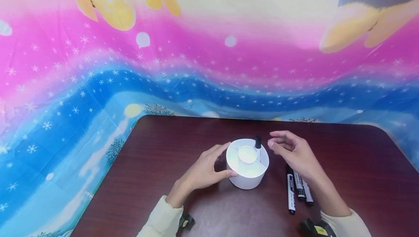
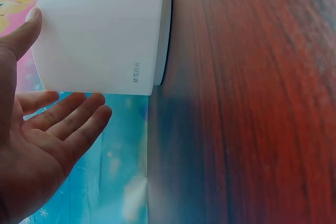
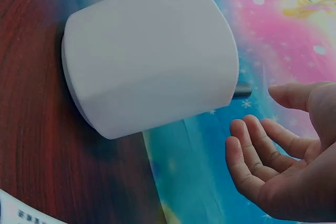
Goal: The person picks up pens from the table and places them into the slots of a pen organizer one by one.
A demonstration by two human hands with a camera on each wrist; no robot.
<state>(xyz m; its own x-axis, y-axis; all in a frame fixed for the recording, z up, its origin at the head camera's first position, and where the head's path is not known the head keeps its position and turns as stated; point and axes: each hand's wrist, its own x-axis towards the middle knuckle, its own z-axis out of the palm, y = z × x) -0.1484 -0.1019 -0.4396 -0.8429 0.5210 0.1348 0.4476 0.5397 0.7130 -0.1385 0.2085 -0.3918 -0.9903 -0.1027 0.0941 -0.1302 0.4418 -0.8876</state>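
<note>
A white round pen holder (image 1: pixel 247 183) with compartments about a central cup stands upright on the table. One black-capped marker (image 1: pixel 258 142) stands in its far right compartment, cap up. My left hand (image 1: pixel 204 168) is at the holder's left side, thumb at the near rim and fairly straight fingers along the side, as the left wrist view shows too. To the right of the holder, apart from it, my right hand (image 1: pixel 296 153) hovers with loosely bent fingers and nothing between them. In the right wrist view its fingertips (image 3: pixel 239 128) are near the protruding cap (image 3: pixel 242 92).
Several white markers with black ends (image 1: pixel 291 193) lie side by side on the dark red-brown table (image 1: pixel 147 157), below my right wrist. Behind the table hangs a colourful printed cloth (image 1: pixel 196 66). Black wrist straps (image 1: pixel 186 221) sit near both sleeves.
</note>
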